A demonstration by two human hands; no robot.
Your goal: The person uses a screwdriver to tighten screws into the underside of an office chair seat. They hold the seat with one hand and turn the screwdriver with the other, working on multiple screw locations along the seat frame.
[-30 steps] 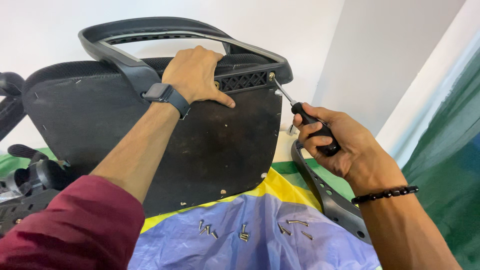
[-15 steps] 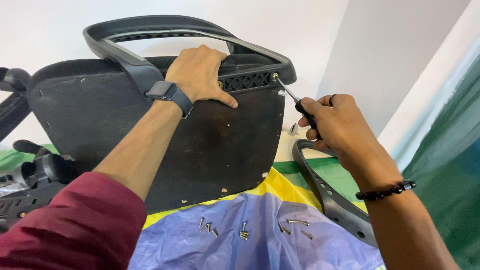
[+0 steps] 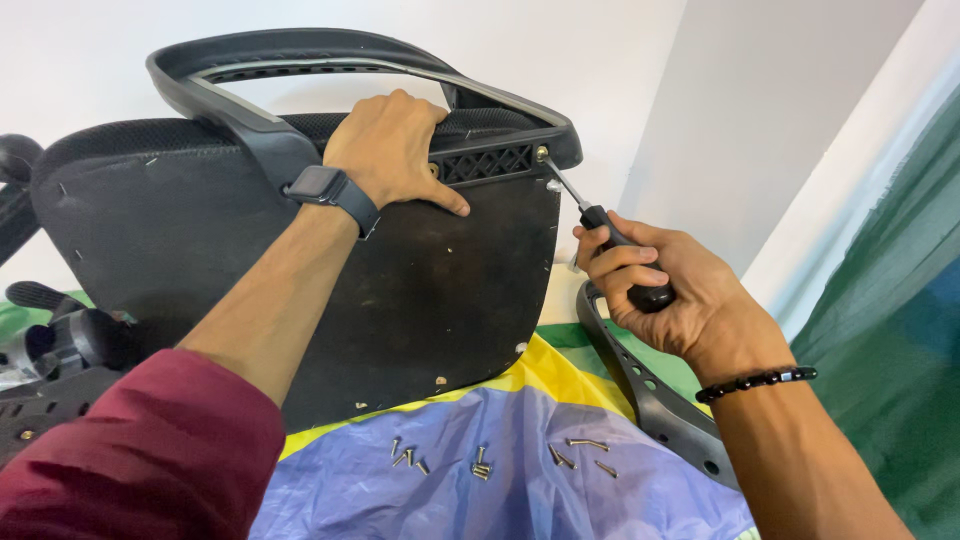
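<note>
A black office chair seat stands on its edge, its flat underside facing me, with a black armrest arching over the top. My left hand, a smartwatch on its wrist, presses on the seat's upper edge by the armrest bracket. My right hand grips a black-handled screwdriver. Its tip sits on a screw at the seat's top right corner.
Several loose screws lie on a blue and yellow cloth below the seat. A second black armrest lies at the right. More black chair parts sit at the left. White walls stand behind.
My right hand shifted its hold on the screwdriver handle, turning it while the tip stayed on the corner screw. My left hand kept its place on the seat.
</note>
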